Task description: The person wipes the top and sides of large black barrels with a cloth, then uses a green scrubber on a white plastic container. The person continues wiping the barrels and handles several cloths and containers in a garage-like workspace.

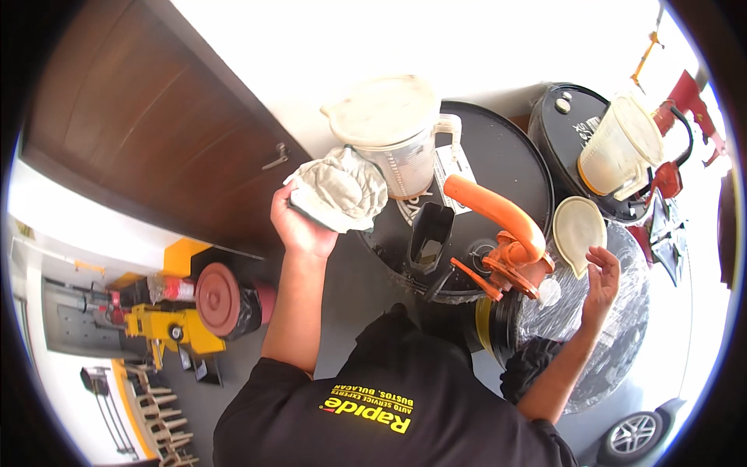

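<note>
My left hand [305, 226] is raised at the left of the black drum [498, 163], closed on a crumpled pale grey rag [342, 187]. A dark edge shows along the rag's underside. Just behind it on the drum stands a clear measuring jug [406, 165] with a cream lid [385, 109]. My right hand [601, 284] is over the plastic-wrapped drum [615, 335], fingers slightly bent and apart, with nothing seen in them. Beside its fingertips lies a loose cream lid with a spout [580, 229]; whether they touch is unclear.
On the black drum are an orange hand pump [506, 222] and a dark open-topped container [429, 240]. Another measuring jug [620, 148] stands on a drum at the far right. A brown door [156, 117], a red-lidded bin [222, 300] and yellow equipment [175, 331] are at left.
</note>
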`<state>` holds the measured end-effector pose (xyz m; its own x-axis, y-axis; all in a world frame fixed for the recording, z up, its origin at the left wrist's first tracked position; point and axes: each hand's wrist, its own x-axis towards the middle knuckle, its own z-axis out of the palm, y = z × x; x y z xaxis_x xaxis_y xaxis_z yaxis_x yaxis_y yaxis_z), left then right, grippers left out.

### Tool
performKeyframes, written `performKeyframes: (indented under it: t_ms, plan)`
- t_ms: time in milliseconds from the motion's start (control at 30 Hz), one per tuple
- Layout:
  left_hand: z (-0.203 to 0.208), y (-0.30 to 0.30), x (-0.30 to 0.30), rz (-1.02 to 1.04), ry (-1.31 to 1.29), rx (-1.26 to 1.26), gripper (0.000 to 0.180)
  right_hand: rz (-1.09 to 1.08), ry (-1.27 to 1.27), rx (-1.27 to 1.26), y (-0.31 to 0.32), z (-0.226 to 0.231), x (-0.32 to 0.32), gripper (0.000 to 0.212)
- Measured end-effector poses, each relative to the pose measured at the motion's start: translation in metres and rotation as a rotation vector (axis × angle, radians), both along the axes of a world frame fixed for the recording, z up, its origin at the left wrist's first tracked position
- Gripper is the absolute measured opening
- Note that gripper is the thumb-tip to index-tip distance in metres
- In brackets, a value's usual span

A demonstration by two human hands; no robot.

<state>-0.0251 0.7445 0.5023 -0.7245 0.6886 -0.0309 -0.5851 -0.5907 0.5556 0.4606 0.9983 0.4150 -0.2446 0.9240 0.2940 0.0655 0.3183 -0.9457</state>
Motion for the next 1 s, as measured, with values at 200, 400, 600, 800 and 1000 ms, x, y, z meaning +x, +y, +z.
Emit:
performKeyframes:
  t_ms: [200,400,600,800,1000]
  plan:
    - [0.029,-0.006,0.025,0.168,0.02,-0.037,0.056,0.24,-0.071,-0.156,0.011,-0.007,-0.021,0.031]
    - [0.064,0.048,-0.026,0.524,0.447,0.022,0.05,0.345,-0.209,-0.084,0.032,0.033,-0.062,0.026]
    - [0.048,0.147,-0.047,0.228,1.944,-0.966,0.042,0.608,-0.36,0.155,0.078,0.124,-0.197,0.033]
    - [0.036,0.144,-0.051,-0.152,2.092,-1.029,0.051,0.747,-0.479,0.024,0.11,0.108,-0.328,0.052]
    - [0.047,0.155,-0.061,-0.345,2.048,-0.675,0.051,0.822,-0.454,-0.129,0.107,0.065,-0.373,0.069]
